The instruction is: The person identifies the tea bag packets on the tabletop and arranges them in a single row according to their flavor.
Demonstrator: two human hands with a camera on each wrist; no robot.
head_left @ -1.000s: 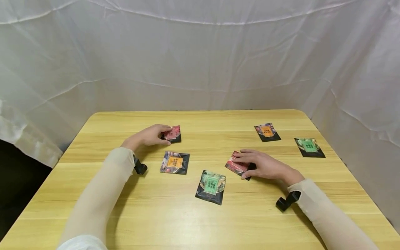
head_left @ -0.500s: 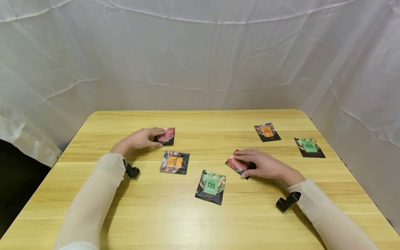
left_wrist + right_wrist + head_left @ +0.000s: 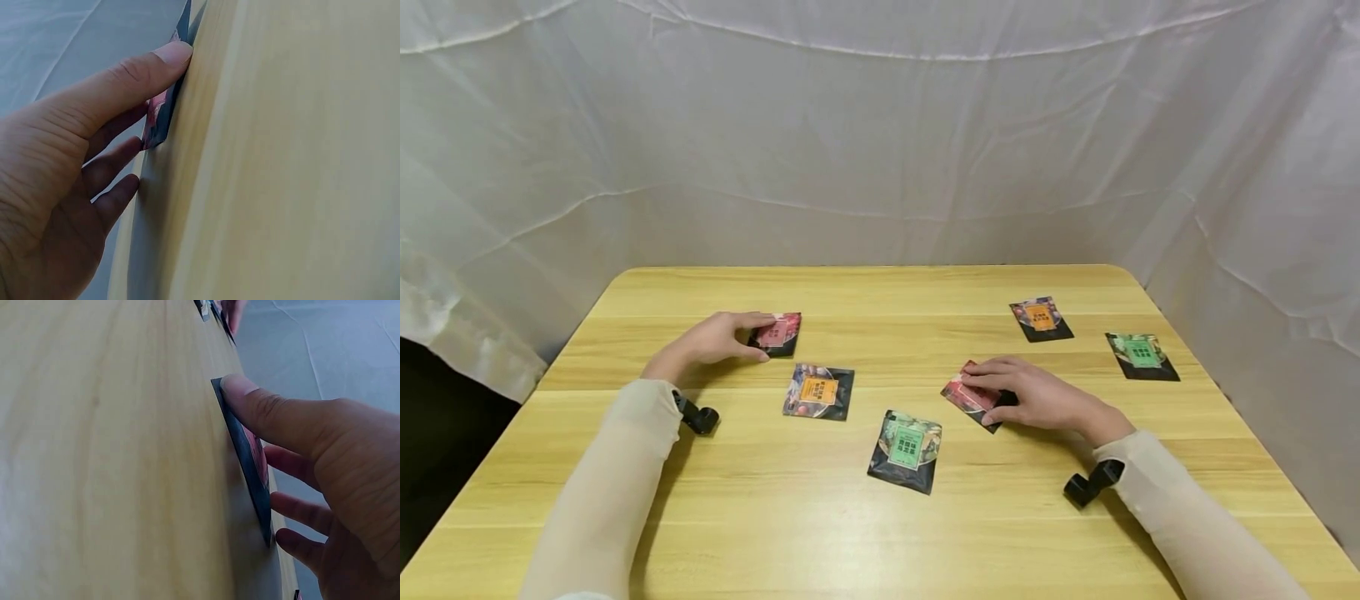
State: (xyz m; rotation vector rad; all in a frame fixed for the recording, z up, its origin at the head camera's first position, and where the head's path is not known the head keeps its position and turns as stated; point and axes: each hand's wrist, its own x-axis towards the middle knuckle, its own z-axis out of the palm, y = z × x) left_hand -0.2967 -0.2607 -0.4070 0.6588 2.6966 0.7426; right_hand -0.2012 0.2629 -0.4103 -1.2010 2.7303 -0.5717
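Two red packets lie on the wooden table (image 3: 880,542). My left hand (image 3: 754,337) pinches the left red packet (image 3: 777,333) at the back left, thumb (image 3: 156,62) at its near edge and fingers over the top; the packet (image 3: 157,122) shows between them. My right hand (image 3: 982,398) grips the right red packet (image 3: 964,395) right of centre. The thumb (image 3: 250,406) presses that packet's edge (image 3: 253,478), and the fingers curl on its other face.
An orange packet (image 3: 818,391) and a green packet (image 3: 906,450) lie between my hands. Another orange packet (image 3: 1041,317) and a green one (image 3: 1141,353) sit at the back right. White cloth walls surround the table.
My left hand has slid its red packet to the left and slightly nearer. The right hand and its packet have barely shifted.
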